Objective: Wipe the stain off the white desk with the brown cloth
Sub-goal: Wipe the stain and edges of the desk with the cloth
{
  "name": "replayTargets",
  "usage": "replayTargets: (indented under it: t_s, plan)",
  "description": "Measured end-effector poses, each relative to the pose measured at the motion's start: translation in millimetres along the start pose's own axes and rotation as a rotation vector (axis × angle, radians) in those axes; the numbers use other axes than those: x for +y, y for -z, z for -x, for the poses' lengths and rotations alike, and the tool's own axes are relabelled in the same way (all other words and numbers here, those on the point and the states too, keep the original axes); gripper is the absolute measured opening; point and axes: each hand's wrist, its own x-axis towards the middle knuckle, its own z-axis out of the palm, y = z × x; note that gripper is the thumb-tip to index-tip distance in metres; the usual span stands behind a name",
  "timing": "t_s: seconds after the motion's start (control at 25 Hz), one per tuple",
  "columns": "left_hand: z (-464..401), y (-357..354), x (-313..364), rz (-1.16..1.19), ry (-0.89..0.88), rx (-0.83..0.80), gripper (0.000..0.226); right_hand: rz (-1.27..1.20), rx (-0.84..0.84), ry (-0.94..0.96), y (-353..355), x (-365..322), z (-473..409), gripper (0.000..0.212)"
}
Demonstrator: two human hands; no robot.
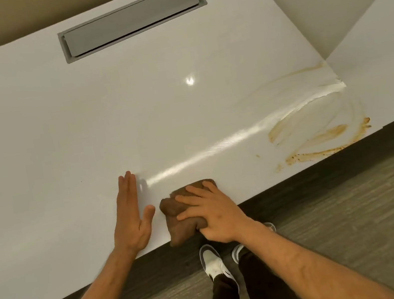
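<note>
Down at the near edge, the spread, bent fingers (194,192) of the right hand (212,215) grip one bunched brown cloth (171,206) on the white desk (56,134). Just left of it, the left hand (130,219) lies flat, fingers straight and together, thumb apart. One smeared stain (320,135) sits well apart to the right.

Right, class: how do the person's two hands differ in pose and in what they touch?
The left hand lies flat with straight fingers; the right hand has bent, spread fingers. The left hand touches bare desk; the right hand grips the brown cloth. Both sit near the desk's front edge, left of the stain.
</note>
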Motion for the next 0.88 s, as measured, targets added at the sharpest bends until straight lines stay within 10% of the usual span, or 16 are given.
replayTargets:
  t_s: [0.16,0.44,0.88]
  plan:
    - [-14.6,-15.2,36.9,-0.022,-0.045,0.011,0.091,-0.509,0.11,-0.395,33.5,5.8,77.7,0.051]
    - [-75.1,-70.8,103.6,-0.113,-0.251,-0.177,0.087,-1.16,0.921,-0.672,109.9,45.5,135.1,0.061]
    - [-91.8,-88.8,101.2,-0.323,-0.243,-0.265,0.097,0.122,0.58,-1.056,74.4,101.1,59.2,0.089]
